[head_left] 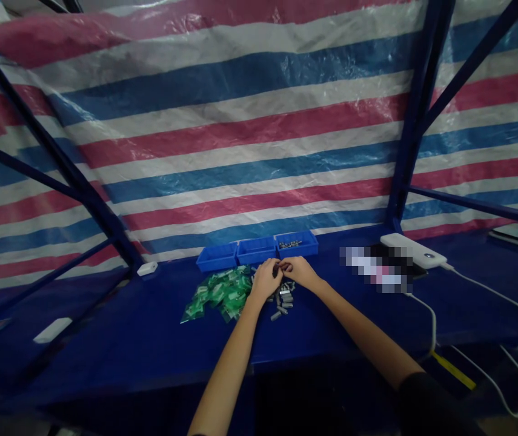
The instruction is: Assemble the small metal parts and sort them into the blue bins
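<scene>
My left hand (266, 280) and my right hand (303, 271) meet fingertip to fingertip above the table, in front of the small blue trays. Both have their fingers bent and pinched together. Something small and dark may be between them, but I cannot make it out. Below the hands lies a loose group of small grey metal cylinders (281, 307). Left of my left hand spreads a heap of small green plastic packets (226, 292). Just behind the fingers, the right blue tray (309, 244) contains several small metal parts (289, 244).
Two more trays, a middle blue tray (257, 249) and a left blue tray (217, 257), adjoin it. On the right lie a blurred-out phone (377, 266) and a white power bank (412, 249) with a white cable (486, 289). Dark blue posts (415, 115) frame the blue table (159, 339).
</scene>
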The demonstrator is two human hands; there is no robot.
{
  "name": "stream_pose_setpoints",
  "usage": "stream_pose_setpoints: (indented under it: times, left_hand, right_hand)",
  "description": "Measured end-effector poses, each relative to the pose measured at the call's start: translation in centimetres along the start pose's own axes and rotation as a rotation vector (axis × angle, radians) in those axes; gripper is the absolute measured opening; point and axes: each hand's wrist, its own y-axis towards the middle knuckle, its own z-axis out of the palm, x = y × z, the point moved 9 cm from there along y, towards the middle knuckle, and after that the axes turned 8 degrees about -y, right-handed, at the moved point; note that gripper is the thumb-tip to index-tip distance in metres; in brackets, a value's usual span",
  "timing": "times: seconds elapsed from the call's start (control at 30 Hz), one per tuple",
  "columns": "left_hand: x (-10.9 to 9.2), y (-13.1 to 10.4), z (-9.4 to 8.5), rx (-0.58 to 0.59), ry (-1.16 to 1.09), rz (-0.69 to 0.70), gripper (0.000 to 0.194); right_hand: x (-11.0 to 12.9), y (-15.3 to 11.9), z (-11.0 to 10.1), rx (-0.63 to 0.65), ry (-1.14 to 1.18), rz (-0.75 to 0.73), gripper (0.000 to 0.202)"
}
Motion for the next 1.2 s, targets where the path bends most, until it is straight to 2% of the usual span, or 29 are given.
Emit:
stream_pose_setpoints:
  times: [0.13, 0.27, 0.4, 0.53, 0.63, 0.73, 0.87, 1.03, 1.2]
  left_hand:
    - [0.0, 0.1, -0.1, -0.022, 0.042, -0.024, 0.017]
    - [0.1, 0.1, -0.3, -0.040, 0.045, -0.055, 0.017]
    - [-0.4, 0.0, -0.1, -0.033, 0.017, -0.054, 0.018]
    - [-0.9, -0.1, -0.4, -0.072, -0.016, -0.067, 0.023]
    - [-1.1, -0.3, -0.9, -0.097, -0.036, -0.091, 0.018]
    - [-1.4, -0.4, -1.2, -0.114, -0.043, -0.081, 0.011]
    - [-1.8, -0.4, -1.2, -0.126, -0.046, -0.038, 0.008]
    - [-1.7, -0.5, -1.1, -0.130, -0.010, -0.022, 0.010]
    - [-1.8, -0.5, -1.7, -0.164, -0.008, -0.009, 0.015]
  right_hand:
    - [0.0, 0.1, 0.1, -0.029, 0.000, -0.047, 0.027]
    - [0.1, 0.0, 0.3, -0.052, -0.103, -0.141, 0.028]
    - [-0.3, -0.1, 0.4, -0.029, -0.150, -0.134, 0.027]
    - [-0.6, -0.2, -0.2, -0.038, -0.085, -0.071, 0.024]
    - [-0.9, -0.1, -1.1, -0.130, 0.044, -0.016, 0.023]
    - [-1.4, 0.0, -1.7, -0.211, 0.251, 0.069, 0.031]
    - [-2.1, 0.0, -1.5, -0.207, 0.440, 0.173, 0.041]
    - [-2.6, -0.2, -1.4, -0.211, 0.529, 0.279, 0.043]
    - [-2.4, -0.4, -1.2, -0.204, 0.617, 0.351, 0.040]
